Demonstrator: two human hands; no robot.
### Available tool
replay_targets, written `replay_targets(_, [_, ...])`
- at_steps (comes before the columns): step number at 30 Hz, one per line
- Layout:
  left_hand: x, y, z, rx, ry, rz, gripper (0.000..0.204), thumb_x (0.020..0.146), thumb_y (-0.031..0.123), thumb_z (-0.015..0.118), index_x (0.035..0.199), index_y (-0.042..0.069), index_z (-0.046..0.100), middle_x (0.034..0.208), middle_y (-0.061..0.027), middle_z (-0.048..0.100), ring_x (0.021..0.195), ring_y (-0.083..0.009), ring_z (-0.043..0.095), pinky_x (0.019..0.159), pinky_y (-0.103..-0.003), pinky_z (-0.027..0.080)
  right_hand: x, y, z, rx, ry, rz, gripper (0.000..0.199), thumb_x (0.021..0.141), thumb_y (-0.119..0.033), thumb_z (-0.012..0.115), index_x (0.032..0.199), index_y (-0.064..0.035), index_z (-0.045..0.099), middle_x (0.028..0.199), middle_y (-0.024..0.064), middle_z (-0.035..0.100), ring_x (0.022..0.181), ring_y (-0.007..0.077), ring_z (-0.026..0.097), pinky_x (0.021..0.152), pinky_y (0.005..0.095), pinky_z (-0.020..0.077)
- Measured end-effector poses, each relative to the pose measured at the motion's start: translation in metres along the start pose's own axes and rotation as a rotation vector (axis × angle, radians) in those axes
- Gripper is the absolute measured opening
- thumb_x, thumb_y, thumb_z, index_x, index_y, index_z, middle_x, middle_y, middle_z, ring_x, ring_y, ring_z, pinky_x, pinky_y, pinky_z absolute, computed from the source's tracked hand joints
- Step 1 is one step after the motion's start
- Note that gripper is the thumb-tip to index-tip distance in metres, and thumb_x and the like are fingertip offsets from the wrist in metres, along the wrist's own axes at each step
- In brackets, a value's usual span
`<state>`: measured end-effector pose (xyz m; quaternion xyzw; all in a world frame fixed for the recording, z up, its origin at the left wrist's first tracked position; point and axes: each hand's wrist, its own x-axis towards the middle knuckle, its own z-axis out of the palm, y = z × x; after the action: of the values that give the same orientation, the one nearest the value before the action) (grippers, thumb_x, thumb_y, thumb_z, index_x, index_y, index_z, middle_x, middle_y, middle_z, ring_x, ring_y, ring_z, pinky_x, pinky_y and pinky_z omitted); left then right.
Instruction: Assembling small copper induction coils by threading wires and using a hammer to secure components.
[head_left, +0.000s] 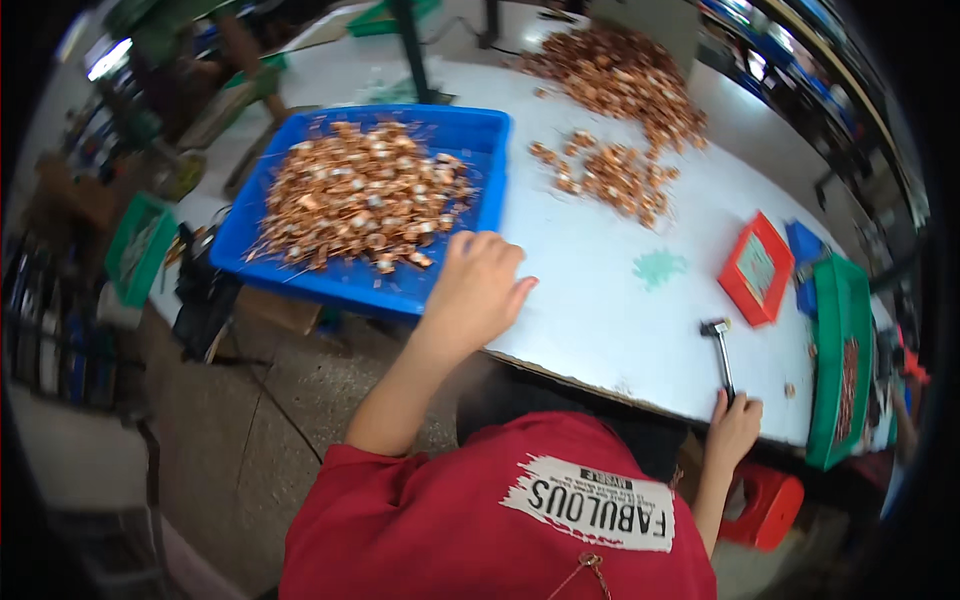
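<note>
My left hand is at the near right corner of a blue plastic tray, its fingers curled over the rim and its thumb outside, on the table side. Inside the tray lies a heap of small copper-coloured metal parts with thin wire-like ends. My right hand, at the table's front edge, is closed round the handle of a small hammer. The hammer's head points away from me and lies at or just above the white tabletop; I cannot tell which.
More copper parts are piled at the table's back, with a smaller scatter nearer. Pale green bits lie mid-table. A red bin and a long green bin stand at the right. Below the edge is a red stool.
</note>
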<state>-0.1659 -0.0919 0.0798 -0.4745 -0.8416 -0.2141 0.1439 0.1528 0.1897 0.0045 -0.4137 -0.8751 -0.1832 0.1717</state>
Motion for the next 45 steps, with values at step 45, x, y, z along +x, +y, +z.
replay_targets(45, [0.012,0.011,0.000,-0.176,0.101,-0.191,0.004,0.080,0.008,0.062,0.082,0.005,0.059,0.083,-0.0031,0.065,0.082,-0.0192,0.058,0.091,-0.034,0.037,0.283,-0.278,0.028,1.106,-0.278,-0.835,0.034,0.085,-0.010,0.062,0.118,-0.0043,0.053,0.102,0.0119,0.062,0.086,0.0236,0.061,0.077,0.0327,0.0503])
